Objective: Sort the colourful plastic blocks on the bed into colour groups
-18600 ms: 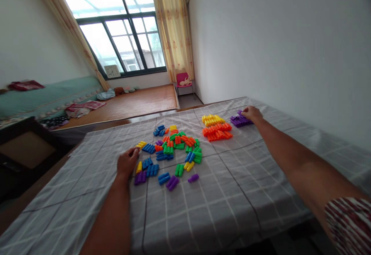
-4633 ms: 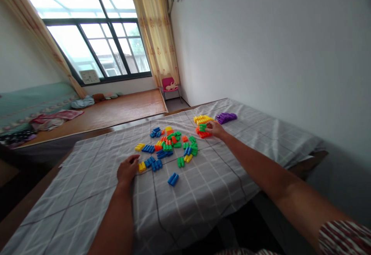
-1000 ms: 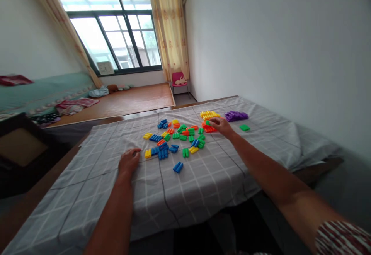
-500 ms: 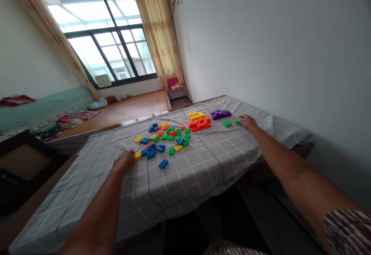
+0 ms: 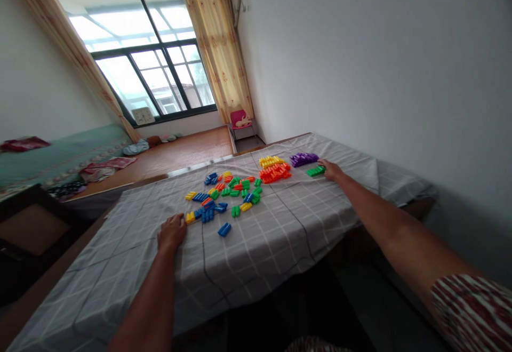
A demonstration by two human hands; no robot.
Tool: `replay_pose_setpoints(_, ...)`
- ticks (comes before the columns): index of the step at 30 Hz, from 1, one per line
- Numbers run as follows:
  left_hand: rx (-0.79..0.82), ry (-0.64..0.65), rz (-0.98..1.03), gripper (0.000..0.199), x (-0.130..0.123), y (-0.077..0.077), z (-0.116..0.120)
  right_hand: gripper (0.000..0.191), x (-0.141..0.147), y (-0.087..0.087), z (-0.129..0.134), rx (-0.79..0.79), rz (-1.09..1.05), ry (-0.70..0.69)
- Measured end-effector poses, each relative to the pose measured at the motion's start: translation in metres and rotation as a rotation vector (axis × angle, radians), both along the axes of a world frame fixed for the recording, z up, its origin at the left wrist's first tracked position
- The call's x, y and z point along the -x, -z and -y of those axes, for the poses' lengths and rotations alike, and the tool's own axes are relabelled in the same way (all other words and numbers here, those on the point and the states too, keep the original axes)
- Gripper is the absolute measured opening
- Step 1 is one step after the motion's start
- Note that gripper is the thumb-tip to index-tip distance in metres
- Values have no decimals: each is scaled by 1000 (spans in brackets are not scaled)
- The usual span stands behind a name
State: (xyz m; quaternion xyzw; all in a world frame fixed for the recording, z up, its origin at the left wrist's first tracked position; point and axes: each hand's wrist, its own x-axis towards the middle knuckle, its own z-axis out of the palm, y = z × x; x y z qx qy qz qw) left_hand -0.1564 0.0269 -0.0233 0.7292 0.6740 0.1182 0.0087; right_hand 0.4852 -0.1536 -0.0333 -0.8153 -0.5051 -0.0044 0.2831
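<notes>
My left hand (image 5: 173, 230) lies on the tablecloth with its fingers stretched out, beside a yellow toy block (image 5: 190, 217) at the left end of the scattered pile. To the right, my right hand (image 5: 331, 170) has its fingertips on the right end of a short row of green toy blocks (image 5: 315, 171). Its fingers are drawn together there. Just behind that row sits a purple stack of blocks (image 5: 303, 159). Left of it lie an orange stack (image 5: 275, 173) and a yellow stack (image 5: 271, 161). Mixed blue, green, orange and yellow blocks spread across the middle, with one blue block (image 5: 224, 229) apart at the front.
A grey checked cloth (image 5: 264, 240) covers the table, its front edge hanging down. The white wall (image 5: 360, 64) runs along the right side. Behind the table are a wooden platform (image 5: 192, 146), a pink chair (image 5: 239, 119) and a window. A dark cabinet (image 5: 28, 234) stands at left.
My right hand has moved left, bringing the green block at its fingers up against the other green piece. My left hand stays beside the yellow block, its fingers flatter now.
</notes>
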Motion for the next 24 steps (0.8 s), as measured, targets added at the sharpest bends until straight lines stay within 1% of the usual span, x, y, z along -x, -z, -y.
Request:
replay_pose_setpoints(3, -5, 11, 4, 48, -1, 0, 1, 74, 1, 2, 2, 2, 24, -5)
replay_pose_setpoints(5, -3, 5, 11, 47, -2, -1, 3, 72, 5, 1, 4, -13, 69, 35)
replay_pose_setpoints(7, -8, 0, 22, 47, -3, -2, 6, 67, 15, -4, 3, -66, 133, 90)
replay_pose_setpoints(8, -13, 0, 28, 46, -3, -2, 8, 63, 24, -7, 0, -105, 163, 95)
replay_pose_setpoints(9, -21, 4, 35, 45, -4, -3, 10, 60, 37, -11, -4, -143, 186, 72)
replay_pose_setpoints(10, -22, 7, 44, 44, -5, -3, 12, 57, 52, -16, -9, -174, 201, 18)
replay_pose_setpoints(12, -44, 18, 64, 42, -6, -3, 16, 53, 91, -25, -21, -204, 213, -150)
replay_pose_setpoints(14, -55, 21, 84, 41, -7, -2, 19, 50, 137, -31, -34, -207, 215, -317)
replay_pose_setpoints(16, -59, 18, 98, 40, -8, -1, 21, 46, 181, -33, -49, -195, 211, -452)
replay_pose_setpoints(18, -60, 19, 108, 39, -8, 0, 22, 42, 217, -31, -65, -149, 211, -554)
replay_pose_setpoints(20, -60, 29, 117, 39, -7, 1, 22, 41, 242, -29, -84, -84, 215, -588)
replay_pose_setpoints(21, -61, 33, 123, 39, -6, 2, 22, 41, 251, -28, -94, -53, 215, -572)
replay_pose_setpoints(24, -65, 40, 136, 38, -5, 3, 22, 40, 267, -29, -124, 31, 197, -458)
